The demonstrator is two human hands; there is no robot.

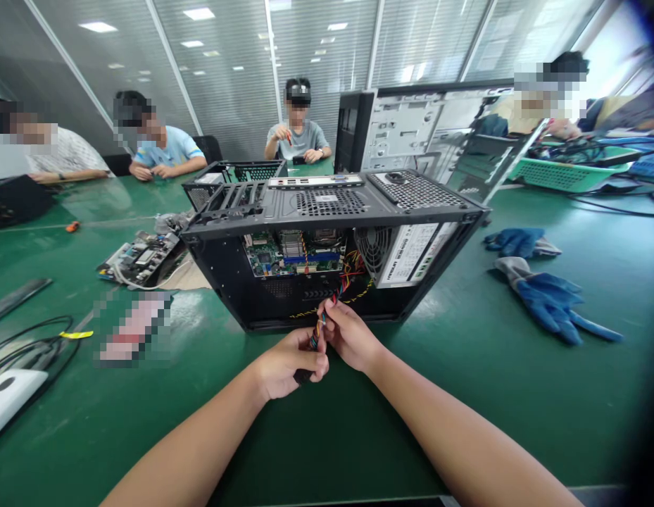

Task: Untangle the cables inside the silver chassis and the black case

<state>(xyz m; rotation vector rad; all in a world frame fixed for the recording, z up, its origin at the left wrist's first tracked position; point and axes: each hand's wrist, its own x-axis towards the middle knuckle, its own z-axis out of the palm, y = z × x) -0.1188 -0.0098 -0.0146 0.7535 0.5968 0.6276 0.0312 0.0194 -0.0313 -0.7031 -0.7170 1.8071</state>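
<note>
A black computer case (284,220) stands on the green table with its open side facing me. Inside it I see a green motherboard (263,262) and a power supply (411,257) with a fan and a white label. A bundle of coloured power cables (343,283) runs from the power supply out towards me. My left hand (295,362) is closed around the bundle near its dark end, in front of the case. Just above it, my right hand (350,331) pinches the same cables. The fingers hide part of the bundle and most of its end.
Blue gloves (548,296) lie at the right, with a green basket (569,172) of cables behind them. Loose circuit boards (144,253), a phone-like blurred item (136,327) and black cables (36,345) lie left. Another open case (405,130) stands behind. Several people sit around the table.
</note>
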